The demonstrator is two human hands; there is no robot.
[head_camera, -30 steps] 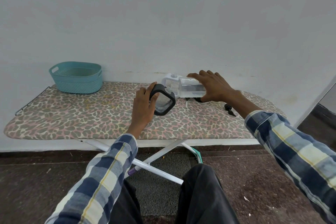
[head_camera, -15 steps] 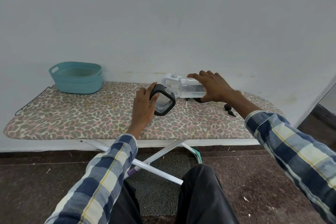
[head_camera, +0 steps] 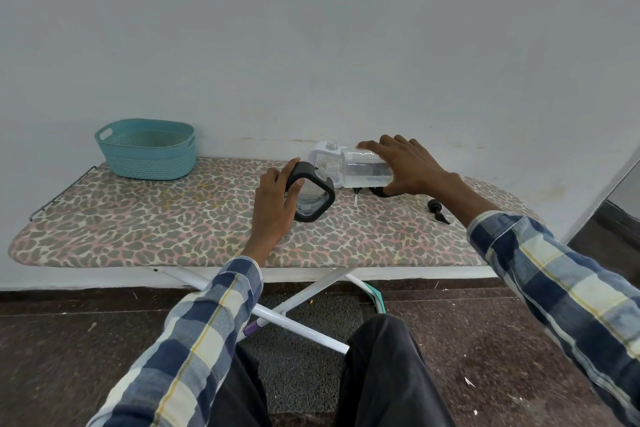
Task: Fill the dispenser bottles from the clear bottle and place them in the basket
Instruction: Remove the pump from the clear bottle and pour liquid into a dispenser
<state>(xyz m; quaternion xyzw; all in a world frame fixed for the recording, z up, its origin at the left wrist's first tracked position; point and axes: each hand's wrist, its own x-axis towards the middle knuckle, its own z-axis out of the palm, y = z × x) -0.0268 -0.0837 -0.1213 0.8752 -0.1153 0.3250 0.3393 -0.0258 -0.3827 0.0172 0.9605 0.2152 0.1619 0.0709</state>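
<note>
Behind right hand (head_camera: 405, 166) gripping tilted clear bottle (head_camera: 363, 170), half-hidden white dispenser (head_camera: 320, 156); left hand (head_camera: 277, 208) around black-framed one (head_camera: 313, 199).

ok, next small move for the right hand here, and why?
Probably tip the clear bottle a little further. The right hand holds it nearly level, its neck at the mouth of the black-framed dispenser bottle that the left hand holds tilted towards it. Liquid shows in the clear bottle, and the basket holds no bottle.

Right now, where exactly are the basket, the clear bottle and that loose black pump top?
basket (head_camera: 147, 163): head view, on its ribbed front wall.
clear bottle (head_camera: 367, 170): head view, on its tipped body.
black pump top (head_camera: 437, 210): head view, on its collar.
</note>
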